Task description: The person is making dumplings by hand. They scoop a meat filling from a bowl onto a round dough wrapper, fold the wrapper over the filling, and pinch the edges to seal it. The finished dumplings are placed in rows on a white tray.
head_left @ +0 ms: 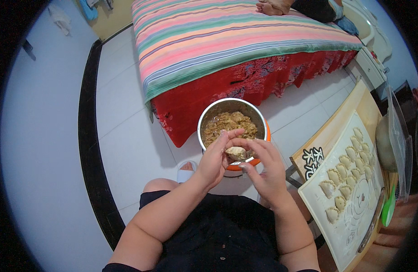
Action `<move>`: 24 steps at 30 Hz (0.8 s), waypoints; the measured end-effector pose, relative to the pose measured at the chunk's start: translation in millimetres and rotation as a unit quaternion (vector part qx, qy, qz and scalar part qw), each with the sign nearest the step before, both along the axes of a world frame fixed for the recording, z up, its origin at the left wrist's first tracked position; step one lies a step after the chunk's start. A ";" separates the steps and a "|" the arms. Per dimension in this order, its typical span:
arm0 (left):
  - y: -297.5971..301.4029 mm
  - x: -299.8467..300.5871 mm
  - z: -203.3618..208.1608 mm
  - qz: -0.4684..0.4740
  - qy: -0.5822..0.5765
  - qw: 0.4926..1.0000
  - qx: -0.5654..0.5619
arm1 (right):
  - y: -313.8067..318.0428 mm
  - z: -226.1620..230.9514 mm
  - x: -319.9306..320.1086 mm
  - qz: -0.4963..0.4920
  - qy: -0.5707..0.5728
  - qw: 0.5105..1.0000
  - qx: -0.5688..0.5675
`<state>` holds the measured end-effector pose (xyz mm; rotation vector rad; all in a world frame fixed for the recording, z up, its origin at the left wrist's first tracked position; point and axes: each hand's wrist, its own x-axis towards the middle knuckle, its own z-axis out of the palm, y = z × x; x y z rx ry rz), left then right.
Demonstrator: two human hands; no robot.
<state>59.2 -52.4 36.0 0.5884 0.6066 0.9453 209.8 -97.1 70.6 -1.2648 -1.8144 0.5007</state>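
Note:
In front of me, above the near rim of a steel pot (203, 136), both my hands hold one dumpling (236, 153) with pale dough. My left hand (212, 161) is cupped around its left side, with fingers reaching behind it. The fingers of my right hand (269, 170) bend over its right side, and the right thumb is spread lower down. Some of the dumpling is hidden behind the fingers. A chunky brown-green filling (232, 124) fills much of the pot, which sits on something orange (238, 167).
At right, a wooden table (340, 115) bears a white mat (324, 213) with several finished dumplings (346, 161), a dark stick (371, 222), a green spoon (388, 209) and a bowl (385, 140). A striped bed (209, 41) stands ahead, with another person's foot (273, 7).

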 end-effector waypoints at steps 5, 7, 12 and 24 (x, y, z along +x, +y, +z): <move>1.2 5.1 -0.6 -0.008 0.047 0.997 -0.054 | 0.8 -13.5 -4.6 -0.004 -0.099 0.995 -0.022; 1.7 2.6 -4.6 -0.039 0.030 0.995 -0.082 | 3.0 -21.6 -1.7 -0.007 -0.104 0.993 -0.046; 3.5 -7.3 -0.3 -0.144 0.076 0.984 -0.077 | 4.5 -25.6 5.7 0.019 -0.056 0.992 -0.110; -11.6 -29.7 33.0 -0.176 0.133 0.975 -0.008 | 1.5 -24.6 26.0 0.093 0.288 0.883 -0.360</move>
